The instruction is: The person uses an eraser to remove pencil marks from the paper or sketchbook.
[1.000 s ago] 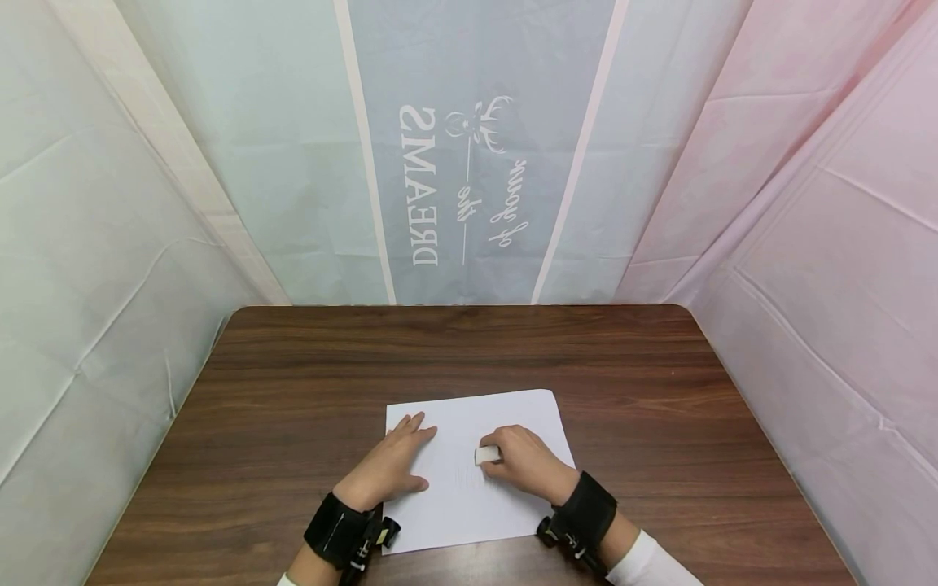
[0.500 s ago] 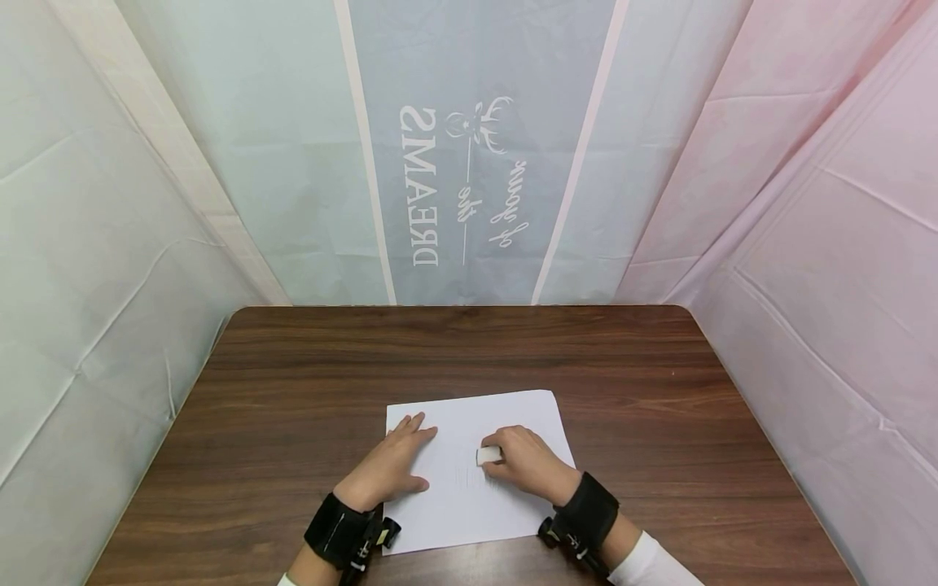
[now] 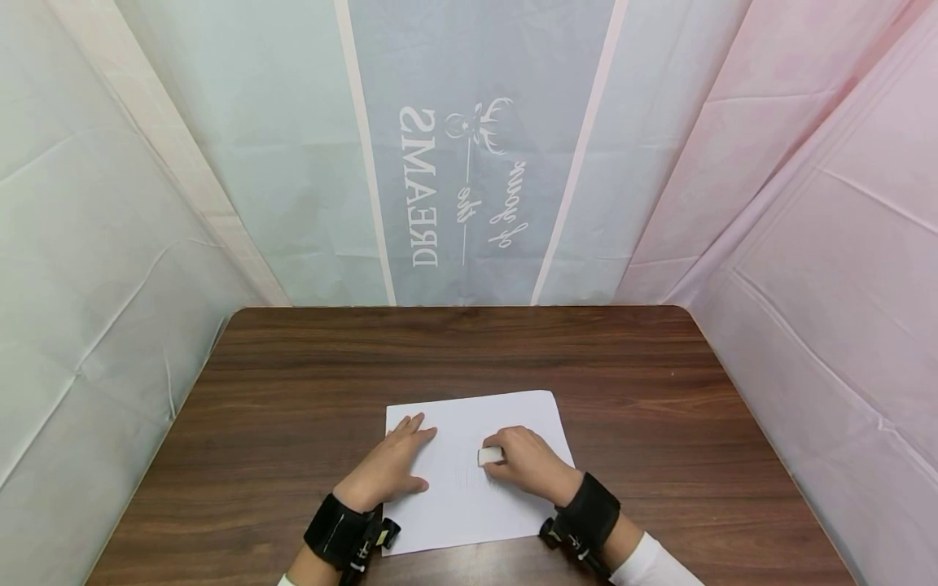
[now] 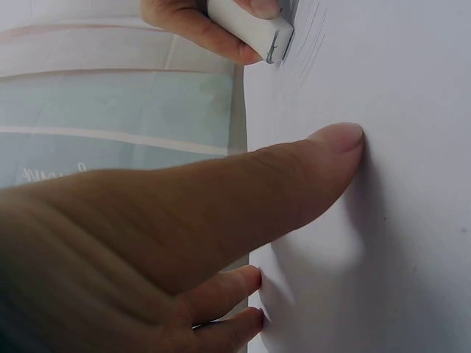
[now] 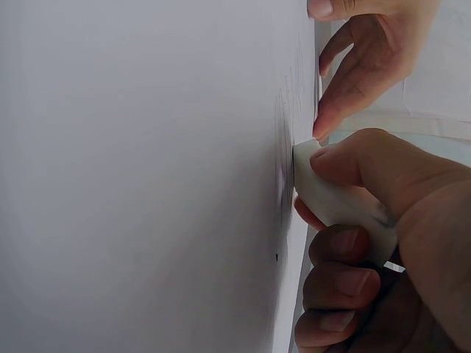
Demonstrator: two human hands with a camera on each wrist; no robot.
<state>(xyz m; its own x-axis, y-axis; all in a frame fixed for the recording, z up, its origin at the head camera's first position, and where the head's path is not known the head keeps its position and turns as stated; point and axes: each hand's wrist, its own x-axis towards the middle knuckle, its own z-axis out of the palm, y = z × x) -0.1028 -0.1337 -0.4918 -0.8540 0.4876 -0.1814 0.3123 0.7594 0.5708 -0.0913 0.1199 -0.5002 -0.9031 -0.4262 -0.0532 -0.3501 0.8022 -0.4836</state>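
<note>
A white eraser [image 3: 490, 456] is pinched between the thumb and fingers of my right hand [image 3: 531, 464], over the right half of a white sheet of paper [image 3: 469, 521]. In the right wrist view the end of the eraser [image 5: 335, 198] meets the paper beside faint pencil lines. The left wrist view shows dark smudges on the eraser's [image 4: 254, 28] tip, with thin strokes [image 4: 315, 37] close by. My left hand [image 3: 388, 464] rests spread on the left side of the sheet, its fingertips and thumb touching the paper.
Beneath the sheet is a dark brown wooden table [image 3: 293, 374]. A pale printed cloth [image 3: 315, 163] hangs behind the far edge, and light cloth walls stand to the left and right. Both wrists wear black straps [image 3: 589, 514] with small cameras.
My right hand, with the eraser, has shifted very slightly to the right. My left hand and the paper have stayed in place.
</note>
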